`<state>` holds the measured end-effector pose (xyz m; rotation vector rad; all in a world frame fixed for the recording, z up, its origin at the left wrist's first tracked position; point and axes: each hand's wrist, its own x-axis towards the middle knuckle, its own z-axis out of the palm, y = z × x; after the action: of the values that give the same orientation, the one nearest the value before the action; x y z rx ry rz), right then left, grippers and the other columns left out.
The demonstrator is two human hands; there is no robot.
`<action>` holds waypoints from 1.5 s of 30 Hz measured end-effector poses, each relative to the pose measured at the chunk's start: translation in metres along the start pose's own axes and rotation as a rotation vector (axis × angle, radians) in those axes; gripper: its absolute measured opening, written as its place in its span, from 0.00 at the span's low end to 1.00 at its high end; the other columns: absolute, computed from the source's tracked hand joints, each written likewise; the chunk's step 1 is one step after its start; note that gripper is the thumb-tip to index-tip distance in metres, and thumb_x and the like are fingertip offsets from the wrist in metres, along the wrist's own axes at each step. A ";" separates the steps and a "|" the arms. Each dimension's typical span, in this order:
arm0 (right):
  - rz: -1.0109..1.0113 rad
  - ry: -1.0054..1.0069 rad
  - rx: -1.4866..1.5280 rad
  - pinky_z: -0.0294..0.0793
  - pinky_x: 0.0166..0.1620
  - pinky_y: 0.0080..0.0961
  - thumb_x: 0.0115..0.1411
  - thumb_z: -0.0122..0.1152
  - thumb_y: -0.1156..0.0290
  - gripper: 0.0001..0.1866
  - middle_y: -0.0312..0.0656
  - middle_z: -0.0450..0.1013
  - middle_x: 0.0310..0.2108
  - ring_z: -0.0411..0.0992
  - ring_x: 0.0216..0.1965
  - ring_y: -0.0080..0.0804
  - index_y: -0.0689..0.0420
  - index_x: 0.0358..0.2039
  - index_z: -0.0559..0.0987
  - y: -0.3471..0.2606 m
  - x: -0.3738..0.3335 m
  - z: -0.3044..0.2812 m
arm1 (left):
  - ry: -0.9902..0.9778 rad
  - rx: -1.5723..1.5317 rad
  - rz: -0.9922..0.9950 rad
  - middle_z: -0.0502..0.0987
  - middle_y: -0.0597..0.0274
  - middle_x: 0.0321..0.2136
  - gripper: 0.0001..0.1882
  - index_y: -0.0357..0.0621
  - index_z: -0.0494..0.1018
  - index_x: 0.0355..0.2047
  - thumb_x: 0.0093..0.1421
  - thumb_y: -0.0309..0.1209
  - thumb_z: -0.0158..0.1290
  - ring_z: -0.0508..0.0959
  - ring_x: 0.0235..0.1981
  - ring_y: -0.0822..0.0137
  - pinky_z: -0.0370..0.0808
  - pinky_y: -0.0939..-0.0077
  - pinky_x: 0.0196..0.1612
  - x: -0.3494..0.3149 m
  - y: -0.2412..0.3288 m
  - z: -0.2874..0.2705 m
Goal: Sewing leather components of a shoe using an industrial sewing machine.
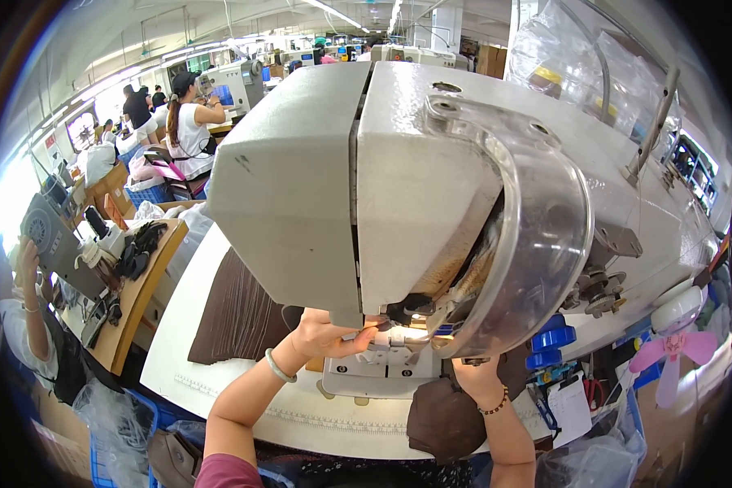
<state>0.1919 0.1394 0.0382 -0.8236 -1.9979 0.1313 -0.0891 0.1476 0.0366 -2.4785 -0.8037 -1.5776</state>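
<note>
A large white sewing machine (301, 171) fills the middle, with a clear curved guard (557, 220) on its right side. My left hand (321, 336) is beside the lit needle area, thumb and fingertips drawn together in a pinch; what lies between them is too small to make out. Under the guard is my right hand (478, 381), its fingers mostly hidden by the machine. Brown fabric (447, 419) bunches beside the right wrist, at the table's front. Left of the machine head, a brown piece with loose pale threads (240, 313) lies flat on the white table (220, 397). A metal plate (382, 372) sits between my hands.
Right of the machine are blue spools (551, 342), a pink fan (673, 354), red-handled scissors (594, 394) and a paper sheet (569, 411). A wooden workbench (150, 285) with dark items stands left, a person's arm (34, 317) beside it. Other people work farther back.
</note>
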 end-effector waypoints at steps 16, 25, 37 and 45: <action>-0.005 0.053 0.289 0.73 0.41 0.24 0.51 0.63 0.85 0.15 0.41 0.73 0.37 0.73 0.35 0.28 0.65 0.40 0.72 0.004 0.001 0.000 | -0.007 0.149 0.099 0.79 0.67 0.28 0.12 0.46 0.82 0.29 0.40 0.22 0.59 0.77 0.25 0.69 0.73 0.76 0.30 0.019 0.010 -0.005; 0.103 0.077 0.363 0.73 0.39 0.20 0.54 0.65 0.81 0.13 0.40 0.77 0.35 0.74 0.35 0.22 0.65 0.40 0.76 -0.005 0.003 0.001 | 0.041 0.177 0.128 0.80 0.67 0.29 0.14 0.46 0.81 0.31 0.40 0.22 0.60 0.77 0.26 0.69 0.74 0.78 0.30 0.029 0.031 -0.013; 0.139 0.002 0.315 0.71 0.33 0.21 0.58 0.64 0.72 0.08 0.41 0.76 0.28 0.72 0.28 0.24 0.64 0.35 0.79 -0.023 0.023 -0.006 | 0.551 -1.100 -1.150 0.77 0.57 0.41 0.14 0.35 0.73 0.46 0.64 0.31 0.47 0.78 0.40 0.67 0.74 0.70 0.44 -0.014 0.037 0.012; -0.033 0.264 -0.010 0.69 0.39 0.35 0.54 0.63 0.77 0.08 0.42 0.72 0.35 0.70 0.36 0.43 0.59 0.33 0.74 -0.054 0.030 -0.017 | 0.653 -1.207 -0.974 0.77 0.55 0.43 0.13 0.36 0.72 0.45 0.62 0.28 0.45 0.78 0.43 0.60 0.73 0.66 0.49 0.038 0.041 -0.023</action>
<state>0.1689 0.1118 0.0909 -0.7719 -1.7633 -0.0070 -0.0762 0.1191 0.0877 -1.5670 -1.2158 -3.8219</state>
